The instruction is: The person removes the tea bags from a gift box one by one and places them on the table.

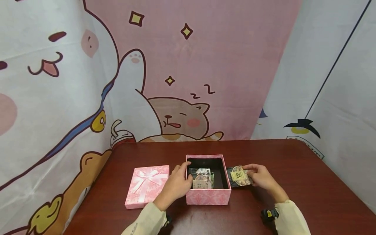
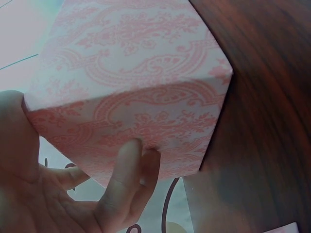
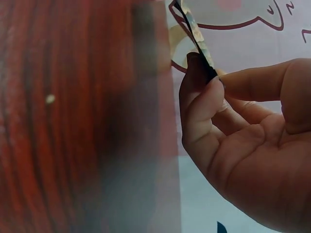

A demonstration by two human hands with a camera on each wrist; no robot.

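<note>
An open pink patterned box with a black interior stands on the table. My left hand grips its left wall, thumb over the rim; in the left wrist view, fingertips press the outside of the box. Inside the box lie several flat packets with printed fronts and pale labels. Just right of the box, my right hand pinches the edge of a dark packet with a yellow label. Seen edge-on in the right wrist view, that packet sits between thumb and fingers.
A pink lid with a white ribbon bow lies left of the box on the dark brown wooden table. Behind the table hangs a cartoon-printed cloth. Wrist straps with small devices are on the forearms.
</note>
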